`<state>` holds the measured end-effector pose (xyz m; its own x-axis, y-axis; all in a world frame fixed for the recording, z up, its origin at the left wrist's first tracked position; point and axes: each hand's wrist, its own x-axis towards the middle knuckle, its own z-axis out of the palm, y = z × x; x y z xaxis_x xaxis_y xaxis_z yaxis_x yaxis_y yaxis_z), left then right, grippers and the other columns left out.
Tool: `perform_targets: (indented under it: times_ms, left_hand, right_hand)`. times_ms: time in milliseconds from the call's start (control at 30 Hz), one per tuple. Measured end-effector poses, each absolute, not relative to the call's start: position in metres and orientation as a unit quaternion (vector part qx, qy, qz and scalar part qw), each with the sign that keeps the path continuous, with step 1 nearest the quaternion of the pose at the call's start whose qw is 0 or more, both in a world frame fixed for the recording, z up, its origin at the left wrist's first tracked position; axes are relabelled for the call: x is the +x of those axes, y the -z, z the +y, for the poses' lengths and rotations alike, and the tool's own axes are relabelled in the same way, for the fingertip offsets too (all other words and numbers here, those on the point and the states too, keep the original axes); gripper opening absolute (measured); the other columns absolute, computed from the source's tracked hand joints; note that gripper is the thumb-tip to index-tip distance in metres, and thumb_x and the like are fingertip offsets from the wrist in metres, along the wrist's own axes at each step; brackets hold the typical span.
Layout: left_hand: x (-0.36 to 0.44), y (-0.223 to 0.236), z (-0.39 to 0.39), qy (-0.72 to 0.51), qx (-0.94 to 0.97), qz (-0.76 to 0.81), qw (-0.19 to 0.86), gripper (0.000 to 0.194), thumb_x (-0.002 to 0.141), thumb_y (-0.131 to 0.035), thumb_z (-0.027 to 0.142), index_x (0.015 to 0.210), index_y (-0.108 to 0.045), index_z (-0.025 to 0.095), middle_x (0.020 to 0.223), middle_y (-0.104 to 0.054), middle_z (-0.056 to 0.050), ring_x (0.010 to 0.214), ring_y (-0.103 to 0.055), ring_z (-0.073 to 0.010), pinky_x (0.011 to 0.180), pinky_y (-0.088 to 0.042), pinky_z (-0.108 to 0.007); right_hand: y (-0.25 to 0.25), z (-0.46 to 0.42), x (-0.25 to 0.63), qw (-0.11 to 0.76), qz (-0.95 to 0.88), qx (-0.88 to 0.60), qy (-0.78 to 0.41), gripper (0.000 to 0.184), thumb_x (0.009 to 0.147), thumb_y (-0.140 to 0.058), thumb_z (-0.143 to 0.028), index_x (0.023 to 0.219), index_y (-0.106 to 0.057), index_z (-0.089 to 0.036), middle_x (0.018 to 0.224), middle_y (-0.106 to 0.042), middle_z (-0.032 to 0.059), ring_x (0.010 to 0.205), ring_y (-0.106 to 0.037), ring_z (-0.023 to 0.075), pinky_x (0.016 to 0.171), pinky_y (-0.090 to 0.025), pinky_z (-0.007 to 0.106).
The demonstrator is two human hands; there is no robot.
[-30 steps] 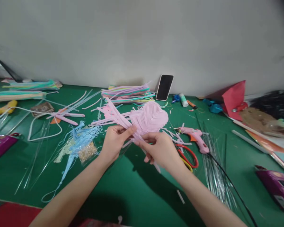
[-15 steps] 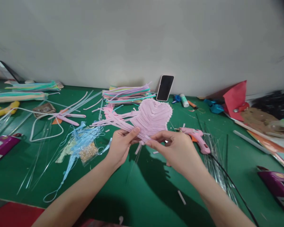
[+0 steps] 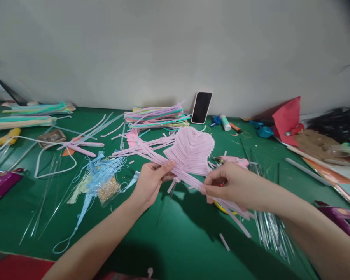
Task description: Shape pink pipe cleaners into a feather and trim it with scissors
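A heart-shaped piece of pale pink pipe cleaners (image 3: 192, 151), laid side by side in slanting rows, is held above the table. My left hand (image 3: 153, 181) pinches the strands at its lower left edge, thumb on top. At the lower right, my right hand (image 3: 229, 184) closes its fingertips on pink pipe cleaners that run across beneath the heart. Loose ends (image 3: 240, 225) hang below that hand. Part of a yellow curved thing (image 3: 221, 207) shows under it; its kind is hidden. The pink glue gun (image 3: 236, 160) lies behind my right hand, partly covered.
Bundles of pastel pipe cleaners (image 3: 156, 116) lie at the back, beside a propped phone (image 3: 202, 108). Light blue tassels (image 3: 100, 171) and a bag of gold beads (image 3: 108, 188) lie left. Clear thin sticks (image 3: 271, 229) spread at right, near a purple device (image 3: 342, 221).
My right hand has moved right and slightly down, drawing pink strands out from the heart's lower edge. Strand ends now show below it. My left hand keeps its pinch.
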<state>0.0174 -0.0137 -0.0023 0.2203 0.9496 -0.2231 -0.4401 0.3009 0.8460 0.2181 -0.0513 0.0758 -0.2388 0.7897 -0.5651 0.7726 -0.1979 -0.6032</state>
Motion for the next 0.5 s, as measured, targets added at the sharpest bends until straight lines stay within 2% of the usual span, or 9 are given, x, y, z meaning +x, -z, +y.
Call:
perform_targets:
  times_ms: [167, 333, 500]
  left_hand:
    - [0.016, 0.004, -0.014, -0.485, 0.322, 0.391, 0.713, 0.027, 0.061, -0.087, 0.032, 0.069, -0.075, 0.01, 0.068, -0.074, -0.006, 0.062, -0.067, -0.0115, 0.063, -0.056, -0.018]
    - [0.019, 0.008, -0.016, -0.484, 0.322, 0.402, 0.707, 0.027, 0.063, -0.085, 0.033, 0.073, -0.075, 0.009, 0.073, -0.075, -0.007, 0.065, -0.068, -0.0128, 0.064, -0.057, -0.019]
    - [0.019, 0.01, -0.014, -0.498, 0.304, 0.409, 0.701, 0.03, 0.061, -0.087, 0.034, 0.073, -0.074, 0.009, 0.073, -0.075, -0.008, 0.066, -0.069, -0.0147, 0.065, -0.057, -0.022]
  right_hand:
    - [-0.073, -0.049, 0.233, -0.01, -0.646, -0.575, -0.502, 0.04, 0.085, -0.054, -0.051, 0.069, -0.067, -0.017, 0.055, -0.061, -0.0005, 0.038, -0.04, 0.0056, 0.038, -0.029, 0.019]
    - [-0.063, -0.047, 0.242, 0.043, -0.667, -0.549, -0.501, 0.043, 0.083, -0.054, -0.057, 0.069, -0.065, -0.019, 0.061, -0.062, -0.0006, 0.045, -0.042, 0.0082, 0.044, -0.032, 0.023]
    - [-0.049, -0.043, 0.242, 0.112, -0.708, -0.546, -0.435, 0.04, 0.086, -0.051, -0.055, 0.072, -0.066, -0.021, 0.07, -0.066, 0.0006, 0.059, -0.054, 0.0123, 0.056, -0.041, 0.024]
